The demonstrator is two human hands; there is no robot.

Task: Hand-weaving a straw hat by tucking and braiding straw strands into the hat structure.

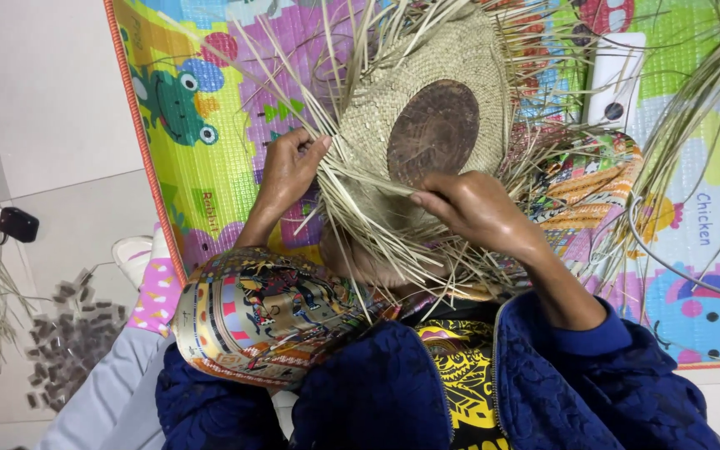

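Spread under me, a bright play mat (210,158) printed with cartoon animals covers the pale floor (52,100). Over my lap I hold a half-woven straw hat (427,100), its round crown facing up at me, with a dark brown disc (433,132) in the middle. Having no real long axis, it lies as a circle, and its loose unwoven strands (352,208) fan outward in all directions, the thickest bunch pointing near, toward my body. My left hand (289,167) sits at the left edge of the weave, fingers curled in and pinching a few strands. My right hand (477,208) rests on the near right side, fingers pressed together over the straw; whether it grips any strand I cannot tell. The near rim is hidden behind my hands and the tangle. A white object (614,79) far right is half covered by straw. Small dark pieces (68,342) lie scattered on the floor at left.
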